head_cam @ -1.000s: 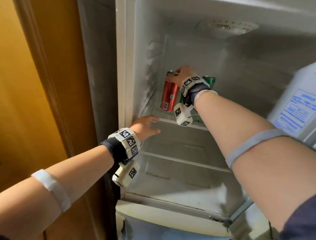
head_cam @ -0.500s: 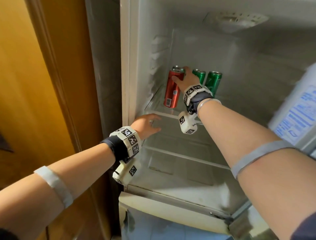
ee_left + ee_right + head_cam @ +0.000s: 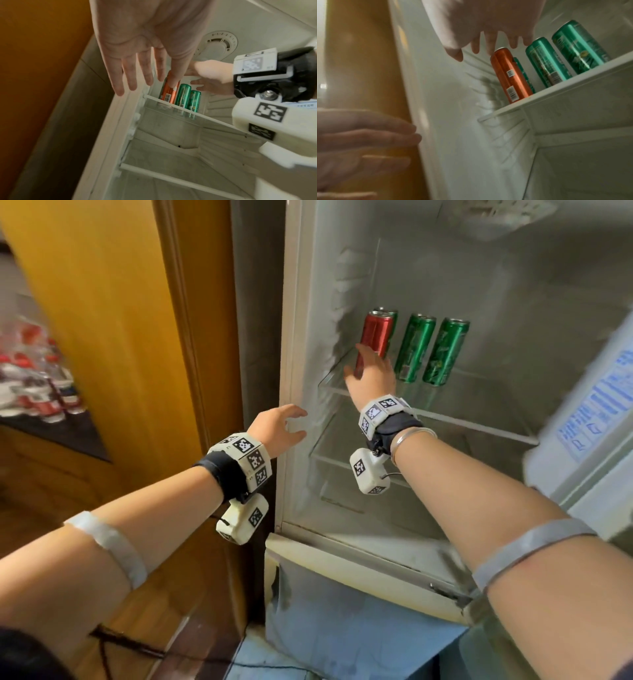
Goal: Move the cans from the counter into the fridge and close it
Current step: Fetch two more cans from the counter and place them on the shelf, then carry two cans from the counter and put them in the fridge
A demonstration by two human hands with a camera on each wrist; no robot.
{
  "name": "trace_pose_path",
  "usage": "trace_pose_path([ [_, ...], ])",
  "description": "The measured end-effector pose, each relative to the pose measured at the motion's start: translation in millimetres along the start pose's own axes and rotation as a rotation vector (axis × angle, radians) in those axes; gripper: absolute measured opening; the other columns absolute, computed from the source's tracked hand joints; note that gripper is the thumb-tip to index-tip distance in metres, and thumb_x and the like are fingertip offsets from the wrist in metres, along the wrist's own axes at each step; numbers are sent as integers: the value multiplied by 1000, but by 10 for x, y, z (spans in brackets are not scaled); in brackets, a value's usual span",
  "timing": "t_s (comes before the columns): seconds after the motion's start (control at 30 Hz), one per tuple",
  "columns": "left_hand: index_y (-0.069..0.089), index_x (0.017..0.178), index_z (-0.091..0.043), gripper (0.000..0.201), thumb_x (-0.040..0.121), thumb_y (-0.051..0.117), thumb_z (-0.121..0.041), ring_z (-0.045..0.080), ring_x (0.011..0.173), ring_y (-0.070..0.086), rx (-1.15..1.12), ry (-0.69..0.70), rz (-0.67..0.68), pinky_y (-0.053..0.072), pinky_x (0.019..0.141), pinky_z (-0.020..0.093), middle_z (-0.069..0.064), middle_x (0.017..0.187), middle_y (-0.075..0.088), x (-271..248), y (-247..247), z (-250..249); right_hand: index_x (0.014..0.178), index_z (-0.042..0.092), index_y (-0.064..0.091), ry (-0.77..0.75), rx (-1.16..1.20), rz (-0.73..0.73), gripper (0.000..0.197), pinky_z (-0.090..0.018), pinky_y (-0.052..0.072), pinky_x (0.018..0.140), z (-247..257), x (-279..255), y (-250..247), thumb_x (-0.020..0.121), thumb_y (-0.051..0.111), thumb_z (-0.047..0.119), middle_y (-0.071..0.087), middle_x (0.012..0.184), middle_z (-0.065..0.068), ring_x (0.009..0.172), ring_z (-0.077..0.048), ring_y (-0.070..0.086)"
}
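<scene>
Reaching into the open white fridge [image 3: 479,546], the right hand [image 3: 373,378] hangs in front of the tall red aluminium can [image 3: 375,337], its fingers loosely spread and holding nothing; in the right wrist view the fingertips [image 3: 491,44] sit just above the can's top, and I cannot tell whether they touch it. The right forearm stretches up from the lower right, wrist slightly bent. The red can stands upright at the left end of the clear glass upper shelf [image 3: 479,419], near the frosted left wall. A green can [image 3: 390,314] stands directly behind it, mostly hidden. Two more slim green cans [image 3: 414,347] [image 3: 443,352] stand side by side to its right, further along the shelf.

The left hand [image 3: 277,428] is held at the fridge's left front edge, below shelf level, fingers straight and fanned apart, palm towards the cabinet, gripping nothing. Its forearm comes in from the lower left.
</scene>
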State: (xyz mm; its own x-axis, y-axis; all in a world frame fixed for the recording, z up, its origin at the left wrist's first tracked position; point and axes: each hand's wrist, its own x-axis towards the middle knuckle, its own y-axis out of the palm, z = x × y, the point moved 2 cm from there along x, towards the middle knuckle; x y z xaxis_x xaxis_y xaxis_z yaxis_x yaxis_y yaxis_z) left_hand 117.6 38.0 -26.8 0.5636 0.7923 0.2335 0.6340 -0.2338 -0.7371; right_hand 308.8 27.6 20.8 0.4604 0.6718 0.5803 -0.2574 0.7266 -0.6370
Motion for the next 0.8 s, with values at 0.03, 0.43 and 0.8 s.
trace_pose_path([
  [0.03, 52, 127, -19, 41, 87, 61, -20, 23, 122, 52, 10, -11, -8, 45, 98, 32, 2, 135, 53, -105, -45, 42, 133, 20, 51, -10, 16, 2, 46, -43, 38, 103, 84, -135, 19, 88, 55, 29, 56, 131, -8, 127, -33, 44],
  [0.43, 49, 130, -23, 41, 90, 58, -22, 21, 128, 47, 135, -249, -103, 45, 97, 30, 1, 139, 49, -1886, -671, 778, 138, 21, 42, -130, 200, 433, 44, -44, 36, 110, 1330, -1863, 637, 95, 47, 32, 45, 144, -3, 134, -25, 38],
  [0.8, 49, 129, -26, 42, 88, 59, -22, 17, 126, 47, 168, -635, -352, 40, 100, 29, -2, 137, 51, -3329, -1024, 998, 137, 19, 42, -433, 389, 693, 43, -37, 34, 109, 2402, -2952, 969, 96, 48, 29, 46, 143, -3, 134, -23, 39],
])
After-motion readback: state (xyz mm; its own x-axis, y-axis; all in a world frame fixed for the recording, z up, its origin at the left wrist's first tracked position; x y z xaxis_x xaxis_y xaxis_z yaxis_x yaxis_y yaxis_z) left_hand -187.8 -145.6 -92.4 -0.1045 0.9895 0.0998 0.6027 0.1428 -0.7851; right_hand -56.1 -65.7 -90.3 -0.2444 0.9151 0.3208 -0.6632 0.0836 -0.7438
